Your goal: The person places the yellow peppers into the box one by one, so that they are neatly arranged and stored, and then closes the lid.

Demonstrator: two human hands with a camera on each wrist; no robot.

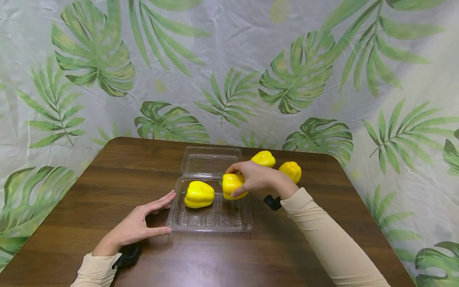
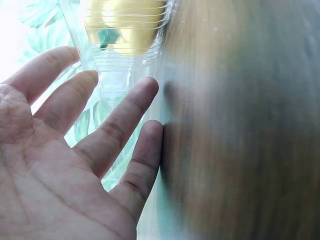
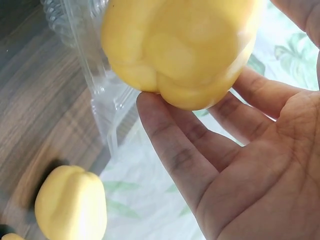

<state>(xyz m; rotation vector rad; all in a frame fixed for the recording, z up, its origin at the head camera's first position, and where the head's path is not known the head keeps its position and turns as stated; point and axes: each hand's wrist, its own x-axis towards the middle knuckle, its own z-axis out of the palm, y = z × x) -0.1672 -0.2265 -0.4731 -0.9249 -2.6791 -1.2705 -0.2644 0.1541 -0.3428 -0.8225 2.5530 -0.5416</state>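
A yellow bell pepper (image 1: 233,185) is gripped between the thumb and fingers of my right hand (image 1: 259,177), over the right half of a clear plastic clamshell container (image 1: 211,230). In the right wrist view the held bell pepper (image 3: 180,50) fills the top, my fingers under its lower side. Another yellow bell pepper (image 1: 199,194) lies on its side in the container's left half, green stem pointing left. My left hand (image 1: 138,223) is at the container's left side, fingers extended and spread, thumb by the front corner. Its palm (image 2: 50,185) holds nothing.
Two more yellow bell peppers, one behind my right hand (image 1: 263,158) and one to its right (image 1: 291,172), rest on the brown wooden table (image 1: 143,159). The container's lid (image 1: 211,159) lies folded back. A leaf-patterned cloth (image 1: 229,59) hangs behind the table.
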